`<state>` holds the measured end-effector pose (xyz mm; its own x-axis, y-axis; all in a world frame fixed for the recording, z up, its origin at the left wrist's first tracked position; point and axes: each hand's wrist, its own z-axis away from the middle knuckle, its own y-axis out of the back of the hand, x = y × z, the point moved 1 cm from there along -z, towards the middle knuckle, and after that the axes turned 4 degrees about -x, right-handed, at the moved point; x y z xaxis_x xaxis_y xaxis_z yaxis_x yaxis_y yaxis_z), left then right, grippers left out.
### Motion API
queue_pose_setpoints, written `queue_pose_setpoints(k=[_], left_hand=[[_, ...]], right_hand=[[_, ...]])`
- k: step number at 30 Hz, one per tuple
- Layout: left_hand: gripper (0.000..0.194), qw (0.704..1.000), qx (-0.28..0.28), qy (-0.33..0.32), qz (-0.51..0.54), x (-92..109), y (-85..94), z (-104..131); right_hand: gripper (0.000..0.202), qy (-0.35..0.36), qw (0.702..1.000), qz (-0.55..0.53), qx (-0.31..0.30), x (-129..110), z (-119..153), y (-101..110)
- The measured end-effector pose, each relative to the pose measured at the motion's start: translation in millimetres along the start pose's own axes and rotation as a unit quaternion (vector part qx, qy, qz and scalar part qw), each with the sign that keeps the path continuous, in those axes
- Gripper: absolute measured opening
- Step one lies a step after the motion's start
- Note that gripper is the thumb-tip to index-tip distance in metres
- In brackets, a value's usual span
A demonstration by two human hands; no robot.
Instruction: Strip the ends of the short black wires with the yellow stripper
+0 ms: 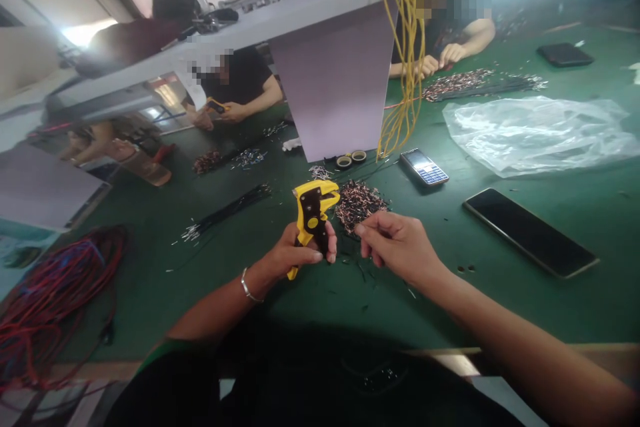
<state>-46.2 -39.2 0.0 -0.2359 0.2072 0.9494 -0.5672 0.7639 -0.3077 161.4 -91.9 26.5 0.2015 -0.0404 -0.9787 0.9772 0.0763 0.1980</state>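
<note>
My left hand point(303, 250) is wrapped round the handles of a yellow and black wire stripper point(313, 210), its jaws pointing right. Beside it, a pile of short wire pieces with copper-coloured ends point(359, 203) lies on the green table point(280, 307). At the near edge of that pile my right hand point(393, 243) is closed, thumb and forefinger pinched together; what is between them is too small to make out. Small dark scraps lie on the table below the two hands.
A keypad phone point(425, 168), a large black phone point(530, 232) and a plastic bag point(540, 137) lie right. Black wires point(230, 210) and red cable coils point(60, 293) lie left. Yellow wires point(407, 67) hang from a shelf. Other people sit across the table.
</note>
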Motion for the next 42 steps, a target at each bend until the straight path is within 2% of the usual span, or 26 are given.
queue_pose_setpoints(k=[5,10,21,28,34,42], left_hand=[[0.039,0.999,-0.002,0.025,-0.046,-1,-4.3,1],[0.036,0.996,-0.013,0.030,-0.078,-2,-8.7,1],[0.029,0.986,-0.051,0.000,-0.160,-10,-7.7,2],[0.025,0.983,-0.037,-0.008,-0.182,-10,-9.0,1],[0.025,0.985,0.004,-0.002,-0.175,-18,-7.2,2],[0.023,0.978,0.009,-0.002,-0.208,-18,-8.4,3]], right_hand=[[0.024,0.019,0.999,0.034,0.015,-2,1,-2],[0.023,0.000,1.000,0.020,0.015,-5,1,-4],[0.027,-0.001,0.999,-0.030,-0.025,-14,5,-10],[0.026,0.003,1.000,-0.014,-0.024,-10,5,-12],[0.028,0.003,0.999,-0.020,-0.026,-9,5,-14],[0.026,-0.015,0.998,-0.054,-0.039,-6,5,-16]])
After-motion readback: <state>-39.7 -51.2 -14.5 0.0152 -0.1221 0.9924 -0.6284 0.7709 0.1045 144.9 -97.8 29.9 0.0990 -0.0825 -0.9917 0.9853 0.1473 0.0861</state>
